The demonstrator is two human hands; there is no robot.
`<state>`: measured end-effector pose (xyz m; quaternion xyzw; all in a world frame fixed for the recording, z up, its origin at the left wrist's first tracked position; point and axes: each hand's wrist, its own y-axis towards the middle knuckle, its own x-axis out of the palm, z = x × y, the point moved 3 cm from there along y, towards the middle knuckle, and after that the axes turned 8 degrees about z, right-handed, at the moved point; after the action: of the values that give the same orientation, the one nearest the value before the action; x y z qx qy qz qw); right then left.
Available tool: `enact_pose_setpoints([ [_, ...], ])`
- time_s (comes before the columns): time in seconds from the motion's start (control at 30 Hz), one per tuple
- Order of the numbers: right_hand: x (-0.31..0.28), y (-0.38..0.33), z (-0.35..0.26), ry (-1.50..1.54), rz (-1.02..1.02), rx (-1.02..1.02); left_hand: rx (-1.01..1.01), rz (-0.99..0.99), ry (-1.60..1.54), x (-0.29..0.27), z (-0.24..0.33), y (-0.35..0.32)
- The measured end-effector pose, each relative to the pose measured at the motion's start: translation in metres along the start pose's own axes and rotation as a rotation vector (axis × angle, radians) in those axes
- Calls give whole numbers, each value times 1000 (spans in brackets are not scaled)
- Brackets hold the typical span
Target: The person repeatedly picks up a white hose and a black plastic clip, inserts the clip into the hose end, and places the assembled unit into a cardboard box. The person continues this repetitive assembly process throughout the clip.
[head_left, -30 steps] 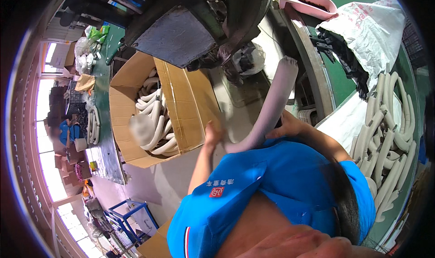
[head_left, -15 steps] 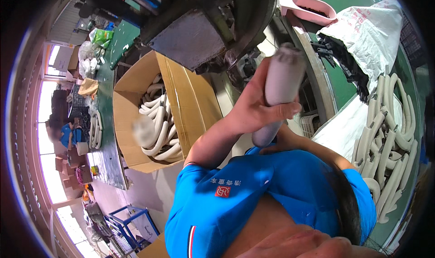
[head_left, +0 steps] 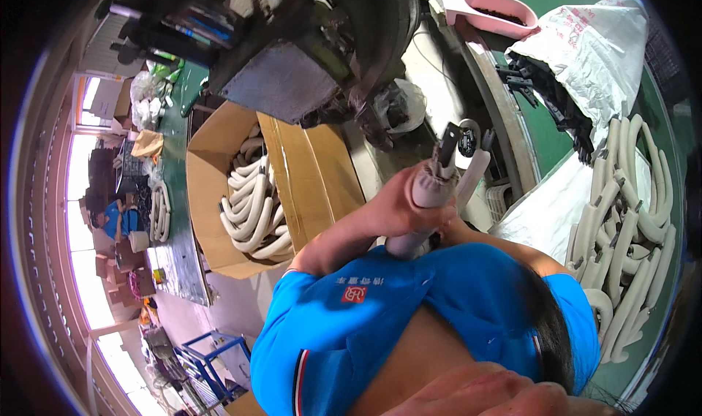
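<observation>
A grey-white foam-covered tube [head_left: 431, 191] stands upright in front of my chest. A dark flat end piece pokes out of its top. My left hand [head_left: 398, 202] is wrapped round the foam just below that end. My right hand [head_left: 455, 228] is behind the tube, close to my left hand; its fingers are mostly hidden. Beyond them, a second grey-white length with a dark tip [head_left: 474, 176] rises to the right; I cannot tell whether it belongs to the same tube.
An open cardboard box [head_left: 314, 175] of curved foam-covered tubes stands at left. A dark metal machine [head_left: 281, 83] is ahead. On the green table at right are a pile of similar tubes [head_left: 621, 233], a white sack [head_left: 596, 43] with black parts and a pink container [head_left: 504, 6].
The tube's upper end has come down and nearer my chest, and its dark end piece now shows. The blurred pale round shape over the box is gone.
</observation>
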<state>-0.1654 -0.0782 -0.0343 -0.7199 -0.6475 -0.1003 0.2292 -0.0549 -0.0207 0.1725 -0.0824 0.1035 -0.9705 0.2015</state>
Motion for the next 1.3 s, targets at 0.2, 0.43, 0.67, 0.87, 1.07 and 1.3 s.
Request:
enact_pose_setpoints([
  [0.2, -6, 10, -51, -545, -325, -433, 94, 74, 38, -13, -8, -11],
  [0.43, -61, 40, -113, 287, 446, -100, 24, 171, 182, -23, -53, -17],
  [0.67, -32, 45, -172, 204, 196, -99, 41, 183, 294, -30, -55, -38],
  [0.87, -2, 40, -181, 91, 72, -160, -38, 224, 283, -32, -47, -49],
  [1.07, 7, 42, -181, -36, 49, -204, -61, 285, 331, -37, -50, -58],
  [1.3, 13, 44, -178, -202, 21, -286, -106, 253, 353, -39, -50, -63],
])
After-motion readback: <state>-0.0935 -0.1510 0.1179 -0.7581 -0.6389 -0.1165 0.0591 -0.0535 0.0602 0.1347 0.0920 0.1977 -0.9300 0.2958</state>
